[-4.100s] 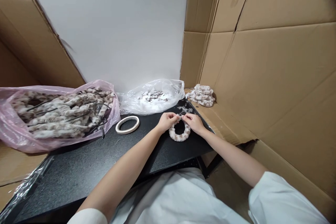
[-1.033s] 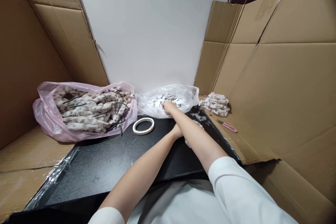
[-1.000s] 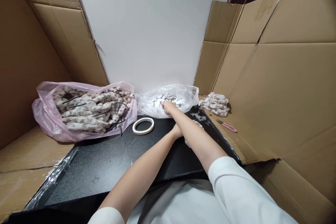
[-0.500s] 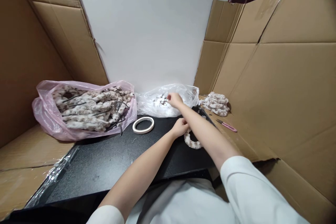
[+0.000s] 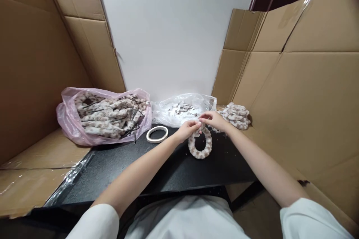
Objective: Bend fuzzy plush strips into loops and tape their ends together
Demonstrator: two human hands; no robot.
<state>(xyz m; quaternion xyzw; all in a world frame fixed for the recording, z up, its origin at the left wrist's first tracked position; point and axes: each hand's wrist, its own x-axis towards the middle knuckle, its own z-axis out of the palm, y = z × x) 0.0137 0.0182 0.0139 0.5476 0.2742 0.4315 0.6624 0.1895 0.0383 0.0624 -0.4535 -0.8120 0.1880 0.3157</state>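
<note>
A fluffy cream-and-brown scrunchie-like ring (image 5: pixel 200 154) hangs over the black table, its top pinched by my left hand (image 5: pixel 188 130). My right hand (image 5: pixel 214 120) is closed at the same top edge, fingertips against those of the left; what it pinches is too small to make out. A small pale piece shows just under the left fingers. Behind the hands lies a clear plastic bag (image 5: pixel 165 114) with many small white and dark slips (image 5: pixel 182 109) on it.
At the left, a pink plastic bag (image 5: pixel 66 119) holds fluffy strips with black cords (image 5: pixel 109 110). A tape roll (image 5: pixel 157 134) lies on the black table (image 5: pixel 117 171). Finished-looking fluffy rings (image 5: pixel 235 115) are piled at the right, near the cardboard wall (image 5: pixel 308 112).
My right hand has come back from the slips on the clear bag to the fluffy ring. The left hand has raised the ring slightly, and the view has shifted.
</note>
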